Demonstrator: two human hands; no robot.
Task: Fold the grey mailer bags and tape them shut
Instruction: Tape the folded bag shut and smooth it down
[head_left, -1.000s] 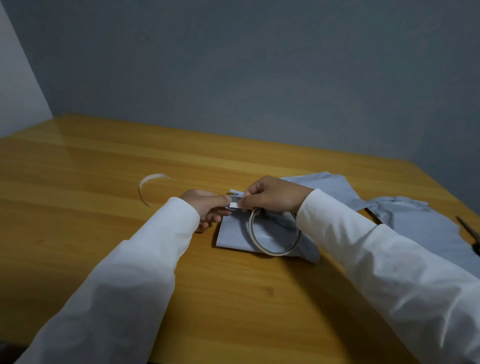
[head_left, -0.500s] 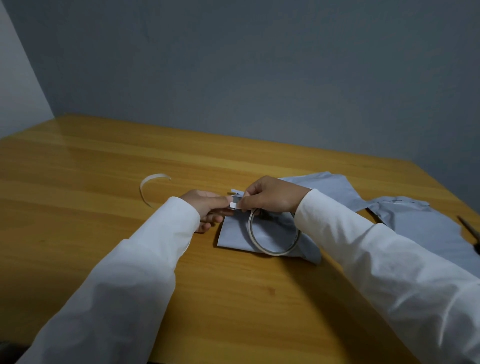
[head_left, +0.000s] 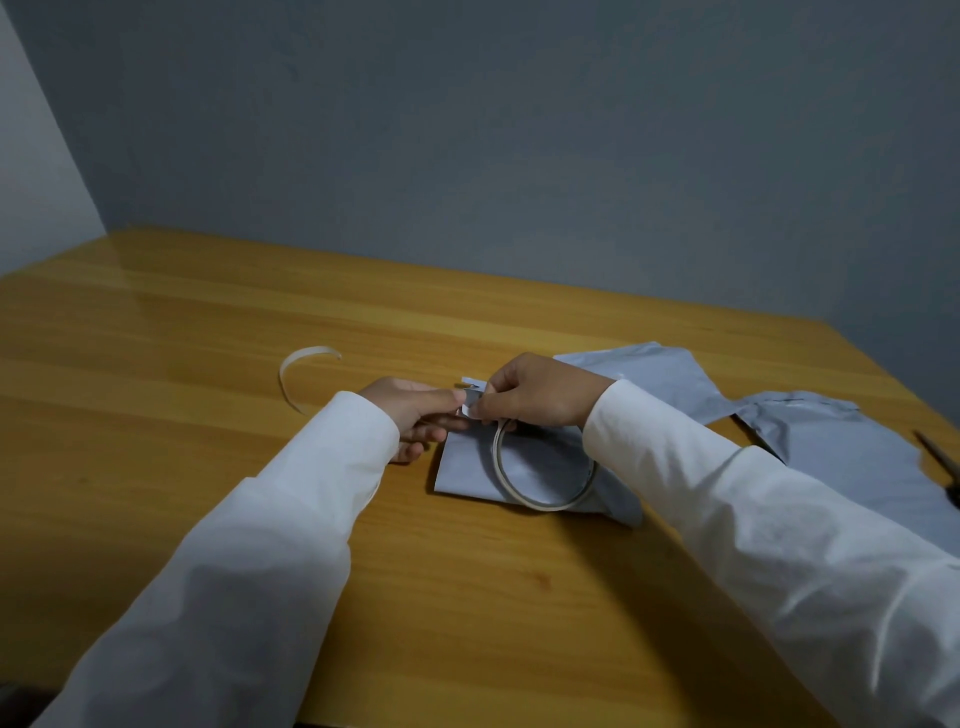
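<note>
A folded grey mailer bag (head_left: 470, 467) lies on the wooden table (head_left: 156, 467) in front of me. A thin, nearly used-up tape roll (head_left: 540, 501) hangs over it as a large ring. My right hand (head_left: 535, 392) holds the ring at its top. My left hand (head_left: 415, 408) pinches the short free end of tape (head_left: 471, 404) just above the bag's far left corner. The two hands touch at the fingertips. Whether the tape touches the bag is hidden by the fingers.
More grey mailer bags lie unfolded at the right (head_left: 852, 457) and behind my right hand (head_left: 654, 374). A curled white strip (head_left: 296, 371) rests on the table to the left. A dark tool, possibly scissors (head_left: 943, 465), sits at the right edge. A grey wall bounds the table's far side.
Almost nothing has changed: both hands keep their pinch at the tape end, with only a slight shift of the fingers and camera.
</note>
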